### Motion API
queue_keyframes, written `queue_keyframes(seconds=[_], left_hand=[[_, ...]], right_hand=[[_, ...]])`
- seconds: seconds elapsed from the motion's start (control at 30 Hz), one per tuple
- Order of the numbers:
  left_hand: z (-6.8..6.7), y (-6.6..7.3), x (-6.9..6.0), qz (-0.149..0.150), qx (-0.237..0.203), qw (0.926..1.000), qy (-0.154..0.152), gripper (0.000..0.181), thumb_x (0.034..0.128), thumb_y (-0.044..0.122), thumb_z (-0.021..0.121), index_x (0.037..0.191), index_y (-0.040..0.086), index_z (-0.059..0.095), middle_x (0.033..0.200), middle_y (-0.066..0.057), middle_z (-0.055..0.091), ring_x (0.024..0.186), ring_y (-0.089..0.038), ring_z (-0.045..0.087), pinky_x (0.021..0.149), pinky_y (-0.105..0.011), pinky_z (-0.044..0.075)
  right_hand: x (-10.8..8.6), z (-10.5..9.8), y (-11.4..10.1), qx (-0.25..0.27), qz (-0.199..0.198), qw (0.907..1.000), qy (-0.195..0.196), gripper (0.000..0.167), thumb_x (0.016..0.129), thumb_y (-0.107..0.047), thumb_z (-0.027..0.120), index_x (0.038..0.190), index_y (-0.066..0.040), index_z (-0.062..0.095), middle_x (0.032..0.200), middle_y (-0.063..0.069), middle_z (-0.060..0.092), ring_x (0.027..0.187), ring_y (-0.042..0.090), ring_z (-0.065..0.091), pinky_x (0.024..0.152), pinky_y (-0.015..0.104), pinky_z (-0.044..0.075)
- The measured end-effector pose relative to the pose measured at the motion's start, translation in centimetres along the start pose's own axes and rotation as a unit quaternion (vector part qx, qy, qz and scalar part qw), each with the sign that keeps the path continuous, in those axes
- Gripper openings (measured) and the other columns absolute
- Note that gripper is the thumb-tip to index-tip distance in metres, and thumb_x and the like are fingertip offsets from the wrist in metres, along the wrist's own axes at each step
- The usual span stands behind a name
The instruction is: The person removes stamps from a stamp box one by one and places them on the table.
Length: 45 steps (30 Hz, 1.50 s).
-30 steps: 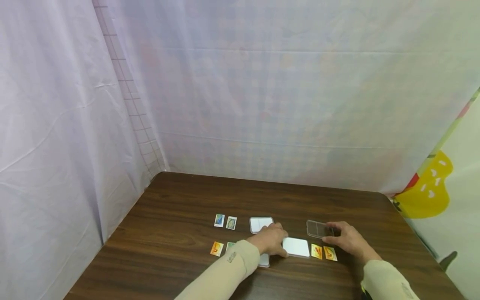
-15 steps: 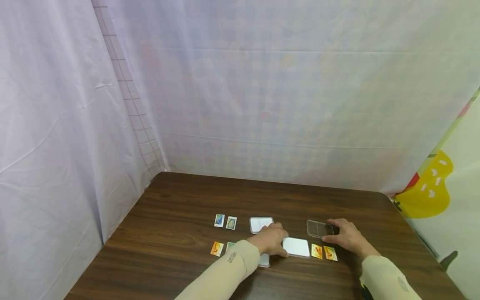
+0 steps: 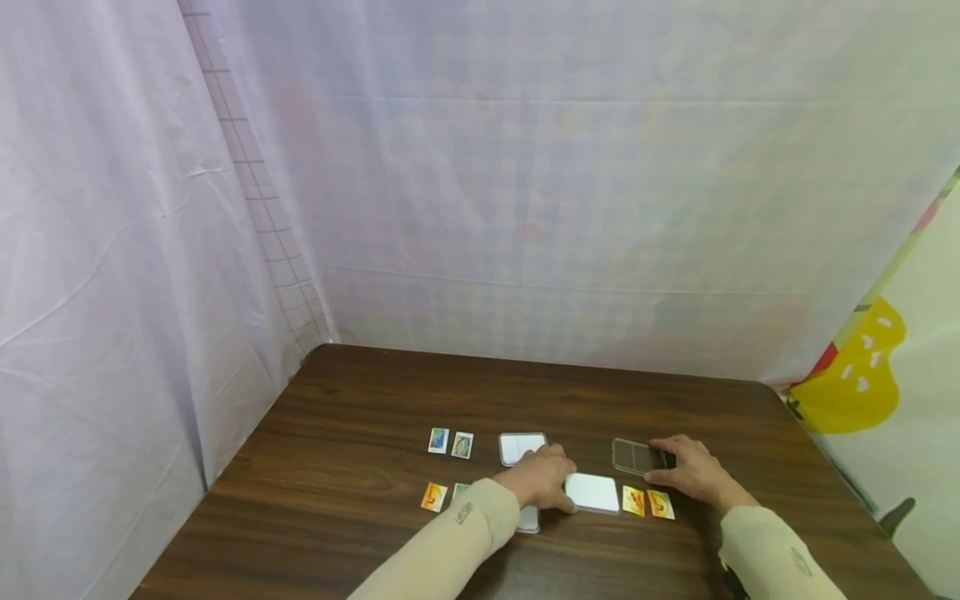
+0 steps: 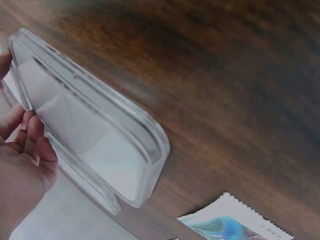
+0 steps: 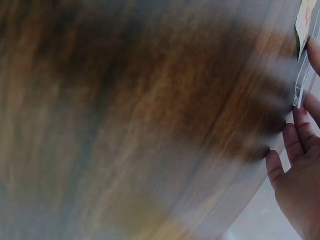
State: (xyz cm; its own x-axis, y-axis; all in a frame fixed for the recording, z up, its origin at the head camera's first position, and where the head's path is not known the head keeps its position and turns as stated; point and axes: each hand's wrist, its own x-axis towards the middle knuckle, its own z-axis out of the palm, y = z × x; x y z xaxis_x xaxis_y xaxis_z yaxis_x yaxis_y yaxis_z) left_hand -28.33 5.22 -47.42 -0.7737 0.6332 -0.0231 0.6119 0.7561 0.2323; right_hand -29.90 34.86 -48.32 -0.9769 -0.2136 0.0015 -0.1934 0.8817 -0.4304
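Small stamp cases lie on the brown table. My left hand [image 3: 538,477] holds the left end of a white-backed stamp case [image 3: 592,493], thumb at the near corner and fingers at the far one. Further right and back, my right hand [image 3: 693,471] grips the right end of a clear plastic lid [image 3: 636,457] between thumb and fingers. In the left wrist view the left hand [image 4: 25,160] shows behind a nearer clear case [image 4: 95,130]. In the right wrist view the right hand [image 5: 300,170] is at the edge, with the lid [image 5: 298,95] mostly out of frame.
Two orange stamps [image 3: 647,504] lie right of the white-backed case. On the left are two bluish stamps [image 3: 451,443], an orange stamp [image 3: 433,497] and a partly covered green one [image 3: 460,491]. Another white-lined case [image 3: 519,447] lies behind my left hand; a case [image 3: 529,521] shows beneath the left forearm.
My right hand has shifted very slightly back and left at the clear lid, its sleeve moving with it. The left hand and the stamps stay in place.
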Motion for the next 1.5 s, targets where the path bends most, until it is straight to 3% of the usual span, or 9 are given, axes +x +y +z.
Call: queue_keyframes(seconds=[0.27,0.37,0.6,0.93,1.2,1.5], left_hand=[[0.0,0.2,0.1,0.01,0.014,0.9998,0.006,0.04,0.0761,0.042,0.082,0.106,0.018,0.071,0.103,0.007,0.058,0.094,-0.008,0.05,0.077,-0.025,0.039],[0.0,0.3,0.1,0.01,0.019,0.9997,0.007,0.044,0.0763,0.043,0.081,0.111,0.018,0.071,0.105,0.007,0.058,0.095,-0.008,0.051,0.078,-0.025,0.039],[-0.5,0.3,-0.2,0.0,0.008,0.9999,0.007,0.064,0.0763,0.046,0.081,0.131,0.016,0.064,0.115,0.005,0.06,0.104,-0.009,0.053,0.087,-0.028,0.041],[-0.8,-0.9,0.2,-0.004,-0.001,0.9995,0.032,0.062,0.078,0.046,0.08,0.132,0.02,0.063,0.117,0.006,0.061,0.108,-0.011,0.055,0.09,-0.029,0.042],[-1.3,-1.5,0.0,-0.005,-0.009,0.9994,0.032,0.064,0.0802,0.048,0.078,0.134,0.019,0.061,0.121,0.005,0.06,0.113,-0.014,0.055,0.098,-0.032,0.041],[-1.6,-1.4,0.0,-0.028,-0.031,0.9988,0.026,0.069,0.0825,0.051,0.076,0.14,0.018,0.056,0.137,0.001,0.054,0.127,-0.018,0.049,0.108,-0.04,0.035]], right_hand=[[0.0,-0.1,0.3,0.003,0.008,1.0,0.0,0.07,0.079,-0.042,0.08,0.128,0.004,0.06,0.129,0.034,0.048,0.115,0.051,0.043,0.092,0.071,0.032],[0.1,-0.2,0.4,0.003,0.013,0.9999,-0.001,0.071,0.078,-0.043,0.081,0.127,0.003,0.061,0.128,0.034,0.049,0.114,0.05,0.044,0.091,0.07,0.034],[0.0,-0.3,0.5,0.005,0.017,0.9998,-0.002,0.073,0.077,-0.045,0.082,0.127,0.005,0.061,0.126,0.034,0.05,0.111,0.047,0.046,0.09,0.066,0.038],[-0.1,-0.4,0.4,0.019,-0.007,0.9998,0.003,0.07,0.077,-0.042,0.083,0.122,0.007,0.062,0.12,0.03,0.057,0.11,0.047,0.049,0.089,0.062,0.041],[0.0,-0.4,-0.1,0.033,-0.019,0.9992,0.01,0.068,0.076,-0.038,0.084,0.121,0.008,0.063,0.118,0.029,0.059,0.106,0.041,0.054,0.087,0.058,0.044],[0.0,-0.3,-1.5,0.041,-0.033,0.9985,0.015,0.067,0.076,-0.037,0.084,0.122,0.007,0.063,0.118,0.026,0.061,0.103,0.036,0.057,0.087,0.054,0.046]])
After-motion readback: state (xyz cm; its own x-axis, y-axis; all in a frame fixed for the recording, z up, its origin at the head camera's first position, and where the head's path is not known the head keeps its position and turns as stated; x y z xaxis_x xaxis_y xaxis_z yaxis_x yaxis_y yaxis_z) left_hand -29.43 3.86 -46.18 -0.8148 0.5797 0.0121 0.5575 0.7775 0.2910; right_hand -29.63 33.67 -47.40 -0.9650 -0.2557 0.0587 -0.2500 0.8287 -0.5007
